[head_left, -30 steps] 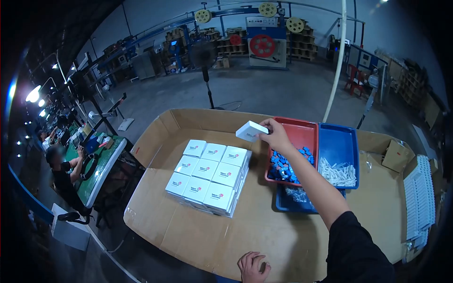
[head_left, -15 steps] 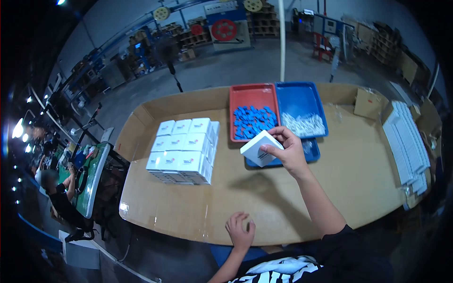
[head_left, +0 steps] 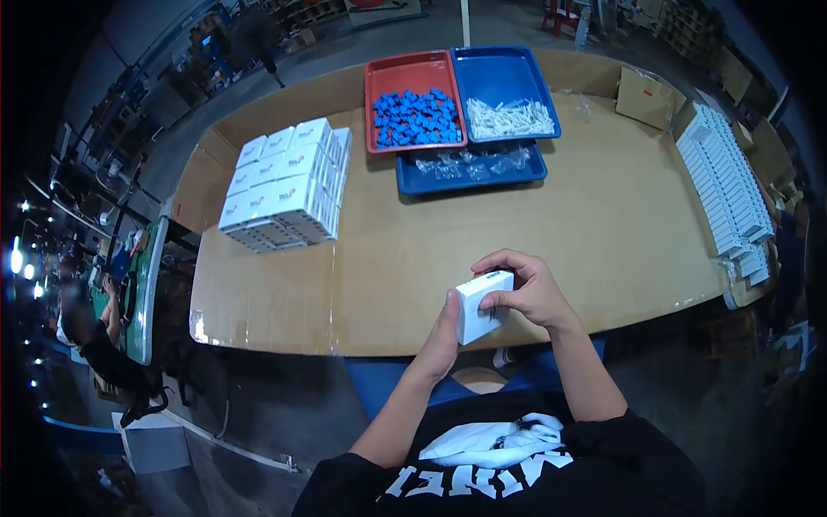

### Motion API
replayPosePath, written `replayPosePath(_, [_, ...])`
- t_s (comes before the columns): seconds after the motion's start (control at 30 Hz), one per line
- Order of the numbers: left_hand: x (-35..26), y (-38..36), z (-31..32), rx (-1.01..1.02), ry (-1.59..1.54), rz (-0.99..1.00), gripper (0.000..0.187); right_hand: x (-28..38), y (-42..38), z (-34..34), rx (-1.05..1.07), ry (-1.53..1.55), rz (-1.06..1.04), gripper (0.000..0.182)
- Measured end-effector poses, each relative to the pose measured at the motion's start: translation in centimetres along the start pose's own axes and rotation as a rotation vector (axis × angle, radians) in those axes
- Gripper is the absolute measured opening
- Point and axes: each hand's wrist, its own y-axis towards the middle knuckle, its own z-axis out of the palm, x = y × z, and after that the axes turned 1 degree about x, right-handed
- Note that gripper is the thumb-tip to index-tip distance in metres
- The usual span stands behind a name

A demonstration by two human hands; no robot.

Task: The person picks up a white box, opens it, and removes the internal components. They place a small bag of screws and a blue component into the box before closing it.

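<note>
head view: a small white box [head_left: 482,308] is held between the left hand [head_left: 444,338] and the right hand [head_left: 527,295] above the near edge of the cardboard-covered tabletop [head_left: 594,250]. beyond them, a red tray [head_left: 407,71] of blue pieces [head_left: 417,118] adjoins a blue tray [head_left: 498,73] of white pieces.

A person in dark clothing [head_left: 110,355] is at a green-topped table [head_left: 139,314] on the left; a red chair [head_left: 563,17] stands far right.
</note>
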Motion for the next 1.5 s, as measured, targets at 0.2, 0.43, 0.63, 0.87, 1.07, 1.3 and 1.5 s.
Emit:
replayPosePath(0.2, [5.0, -2.3, 0.0, -0.159, 0.382, 0.335, 0.077, -2.4, -4.4, 1.8, -0.073, -0.196, -0.318, 0.057])
replayPosePath(0.43, [6.3, -3.2, 2.5, -0.145, 0.459, 0.547, 0.084, -4.5, -8.3, 5.8, -0.239, -0.016, -0.350, 0.069])
replayPosePath(0.63, [3.6, -5.6, 3.2, 0.023, -0.119, 0.026, 0.075, -3.4, -9.5, 3.5, -0.180, -0.398, -0.465, 0.067])
replayPosePath(0.87, [4.9, -5.6, 3.7, -0.086, -0.293, -0.099, 0.066, -4.9, -9.3, 4.7, -0.172, -0.644, -0.588, 0.063])
replayPosePath(1.07, [5.7, -4.4, 4.1, -0.097, -0.265, -0.054, 0.067, -6.7, -7.6, 3.2, -0.198, -0.744, -0.757, 0.062])
replayPosePath(1.3, [6.5, -3.3, 3.0, -0.120, -0.219, -0.076, 0.065, -8.8, -6.3, 2.4, -0.189, -0.657, -0.815, 0.064])
replayPosePath(1.5, [7.9, -2.1, 1.9, -0.206, -0.124, -0.100, 0.079, -10.3, -6.1, 2.2, -0.219, -0.486, -0.645, 0.075])
